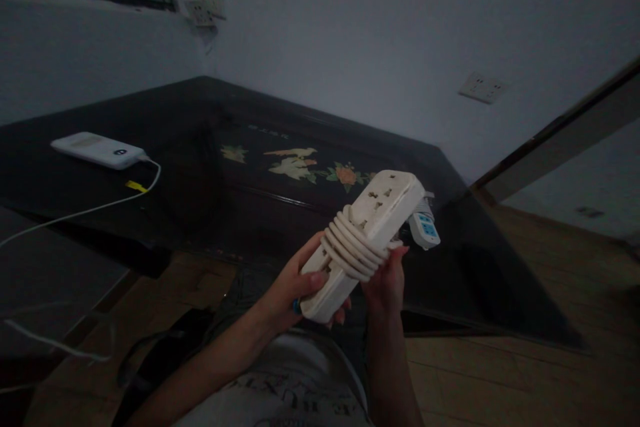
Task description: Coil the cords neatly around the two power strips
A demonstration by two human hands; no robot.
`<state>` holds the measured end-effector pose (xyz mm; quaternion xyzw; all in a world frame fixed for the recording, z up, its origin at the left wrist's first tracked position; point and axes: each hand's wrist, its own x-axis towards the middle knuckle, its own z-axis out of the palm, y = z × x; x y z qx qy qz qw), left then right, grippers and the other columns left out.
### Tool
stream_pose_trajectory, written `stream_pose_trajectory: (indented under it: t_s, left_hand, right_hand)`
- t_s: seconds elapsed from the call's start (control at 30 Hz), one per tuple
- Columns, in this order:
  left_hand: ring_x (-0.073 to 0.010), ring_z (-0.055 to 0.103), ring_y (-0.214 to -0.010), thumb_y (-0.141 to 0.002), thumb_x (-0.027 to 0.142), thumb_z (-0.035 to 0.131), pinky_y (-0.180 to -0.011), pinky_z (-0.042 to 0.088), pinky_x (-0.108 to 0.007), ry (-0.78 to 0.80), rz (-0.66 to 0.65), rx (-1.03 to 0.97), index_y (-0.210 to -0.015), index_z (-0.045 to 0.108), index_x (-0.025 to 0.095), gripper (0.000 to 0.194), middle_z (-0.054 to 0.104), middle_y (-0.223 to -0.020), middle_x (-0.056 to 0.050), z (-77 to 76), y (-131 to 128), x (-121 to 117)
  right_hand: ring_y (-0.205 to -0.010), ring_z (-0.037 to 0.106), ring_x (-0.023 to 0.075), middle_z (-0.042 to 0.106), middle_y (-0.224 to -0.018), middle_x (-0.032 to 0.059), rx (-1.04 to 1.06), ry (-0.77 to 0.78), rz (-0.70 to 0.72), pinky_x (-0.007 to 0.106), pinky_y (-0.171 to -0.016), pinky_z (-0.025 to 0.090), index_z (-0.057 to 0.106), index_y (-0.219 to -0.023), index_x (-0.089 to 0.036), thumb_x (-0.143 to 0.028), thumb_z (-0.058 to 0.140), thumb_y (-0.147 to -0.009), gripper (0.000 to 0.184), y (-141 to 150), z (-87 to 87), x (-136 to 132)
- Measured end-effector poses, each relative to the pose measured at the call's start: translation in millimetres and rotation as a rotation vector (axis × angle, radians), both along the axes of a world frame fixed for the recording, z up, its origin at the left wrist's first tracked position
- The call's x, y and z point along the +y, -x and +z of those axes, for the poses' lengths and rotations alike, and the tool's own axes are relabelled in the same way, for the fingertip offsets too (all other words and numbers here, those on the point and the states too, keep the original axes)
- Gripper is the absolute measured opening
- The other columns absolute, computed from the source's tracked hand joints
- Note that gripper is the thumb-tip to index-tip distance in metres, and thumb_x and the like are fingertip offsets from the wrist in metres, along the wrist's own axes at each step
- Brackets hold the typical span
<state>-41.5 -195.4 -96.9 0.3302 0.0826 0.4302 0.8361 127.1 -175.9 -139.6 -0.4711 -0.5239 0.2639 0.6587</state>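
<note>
A white power strip (395,199) is held tilted in front of me, over the near edge of the dark table. Its white cord (354,247) is wound several times around its middle. My left hand (300,280) grips the lower end, thumb on the socket face and fingers underneath. On the right side, my right hand (387,283) is closed at the coiled cord, its thumb pointing up beside the strip; most of its fingers are hidden. Just beyond lies a smaller power strip with blue sockets (425,228), a cord wrapped round it.
The dark table (210,213) carries a painted bird and flowers. At its left lies a white power bank-like device (97,149) with a white cable (80,215) running off the left edge and a yellow tag (135,186). Wall sockets (483,87) are behind.
</note>
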Motion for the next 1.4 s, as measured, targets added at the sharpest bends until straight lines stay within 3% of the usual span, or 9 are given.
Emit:
stream_pose_trajectory:
  t_s: [0.13,0.23,0.43,0.53,0.67,0.87,1.07,1.3,1.4]
  left_hand:
    - [-0.0160,0.064,-0.051,-0.067,0.042,0.076,-0.039,0.049,-0.019,0.063,0.084,0.149,-0.125,0.041,0.021,0.071,0.067,-0.074,-0.003,-3.5,-2,16]
    - [-0.0178,0.065,-0.056,-0.063,0.038,0.078,-0.042,0.051,-0.023,0.066,0.140,0.253,-0.126,0.041,0.020,0.076,0.069,-0.084,-0.006,-7.7,-5,21]
    - [-0.0228,0.065,-0.088,-0.066,0.036,0.075,-0.074,0.053,-0.031,-0.122,0.407,0.509,-0.110,0.054,0.014,0.053,0.068,-0.102,-0.009,-13.8,-11,27]
    - [-0.0227,0.063,-0.092,-0.072,0.035,0.070,-0.082,0.050,-0.032,-0.240,0.516,0.624,-0.105,0.055,0.013,0.042,0.068,-0.101,-0.009,-13.5,-10,30]
    - [-0.0224,0.062,-0.098,-0.076,0.033,0.067,-0.086,0.048,-0.031,-0.321,0.648,0.748,-0.115,0.049,0.014,0.047,0.065,-0.110,-0.010,-15.9,-8,32]
    - [-0.0229,0.062,-0.104,-0.076,0.029,0.067,-0.088,0.047,-0.031,-0.333,0.670,0.862,-0.127,0.041,0.018,0.059,0.064,-0.117,-0.010,-19.5,-9,25]
    - [-0.0222,0.057,-0.114,-0.078,0.027,0.065,-0.095,0.045,-0.032,-0.326,0.682,0.804,-0.133,0.035,0.018,0.063,0.057,-0.128,-0.013,-15.7,-13,18]
    - [-0.0213,0.046,-0.127,-0.082,0.030,0.062,-0.105,0.038,-0.032,-0.365,0.547,0.665,-0.139,0.025,0.019,0.068,0.045,-0.141,-0.012,-13.7,-7,16]
    - [-0.0209,0.046,-0.127,-0.084,0.031,0.059,-0.105,0.037,-0.031,-0.374,0.557,0.644,-0.137,0.026,0.019,0.063,0.046,-0.139,-0.013,-8.1,-4,14]
  right_hand:
    - [-0.054,0.051,0.0148,0.042,-0.060,-0.0052,0.081,-0.103,-0.034,0.031,-0.055,0.045,0.051,-0.116,-0.025,-0.054,0.035,-0.093,0.041,0,12.6,-23]
    - [-0.064,0.058,0.0174,0.051,-0.067,-0.0022,0.045,-0.174,-0.061,0.034,-0.062,0.047,0.053,-0.117,-0.025,-0.046,0.049,-0.090,0.035,7,20.1,-41]
    - [-0.097,0.060,0.0235,0.062,-0.102,0.0077,-0.352,-0.196,-0.143,0.041,-0.081,0.050,0.056,-0.121,-0.027,-0.029,0.059,-0.086,0.035,20,22.1,-53]
    - [-0.101,0.058,0.0221,0.058,-0.108,0.0073,-0.583,-0.235,-0.192,0.039,-0.083,0.051,0.053,-0.128,-0.031,-0.025,0.060,-0.087,0.042,22,21.8,-49]
    - [-0.102,0.057,0.0204,0.057,-0.110,0.0068,-0.701,-0.247,-0.169,0.037,-0.083,0.053,0.047,-0.134,-0.034,-0.018,0.058,-0.088,0.050,26,22.6,-44]
    - [-0.096,0.058,0.0191,0.058,-0.104,0.0072,-0.666,-0.211,-0.219,0.037,-0.081,0.054,0.051,-0.131,-0.030,-0.013,0.061,-0.085,0.050,36,26.8,-45]
    - [-0.096,0.060,0.0183,0.059,-0.103,0.0073,-0.662,-0.207,-0.248,0.036,-0.080,0.055,0.055,-0.128,-0.026,-0.013,0.060,-0.086,0.044,37,30.8,-45]
    - [-0.098,0.060,0.0177,0.059,-0.105,0.0070,-0.662,-0.188,-0.251,0.034,-0.081,0.055,0.055,-0.128,-0.025,-0.014,0.061,-0.086,0.044,34,29.3,-48]
    - [-0.097,0.060,0.0176,0.059,-0.105,0.0067,-0.677,-0.196,-0.252,0.034,-0.080,0.056,0.055,-0.129,-0.027,-0.013,0.062,-0.085,0.046,34,27.2,-48]
